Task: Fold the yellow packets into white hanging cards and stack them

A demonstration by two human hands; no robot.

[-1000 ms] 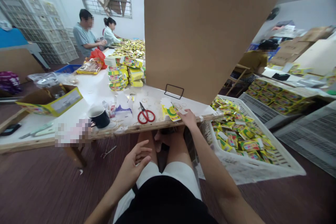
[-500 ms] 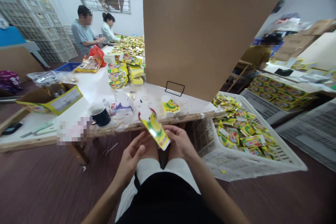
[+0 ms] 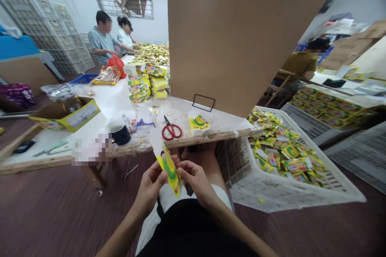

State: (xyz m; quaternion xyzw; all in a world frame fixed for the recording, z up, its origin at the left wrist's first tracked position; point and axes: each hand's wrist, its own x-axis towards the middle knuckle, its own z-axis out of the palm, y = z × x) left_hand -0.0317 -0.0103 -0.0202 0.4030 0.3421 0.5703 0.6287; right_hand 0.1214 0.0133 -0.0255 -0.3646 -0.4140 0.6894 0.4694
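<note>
A yellow and green printed carton point(image 3: 169, 168), tilted and with a white flap at its upper end, is between my two hands above my lap. My left hand point(image 3: 153, 180) grips its left edge, thumb in front. On the other side, my right hand point(image 3: 194, 176) pinches the right edge with its fingers curled. Red-handled scissors point(image 3: 171, 131) lie on the table just beyond the carton. To their right sits a small stack of similar yellow cartons point(image 3: 199, 124).
A white plastic crate point(image 3: 289, 202) full of yellow cartons stands at my right. The table point(image 3: 150, 120) carries a dark mug point(image 3: 120, 133), an open yellow box point(image 3: 68, 116) and stacked packs point(image 3: 140, 88). A large cardboard sheet point(image 3: 241, 40) stands upright. Several people sit further off.
The carton has come down and left, nearer my body, and stands steeper. My left hand, open before, has closed on it. The scissors, partly hidden before, now show fully.
</note>
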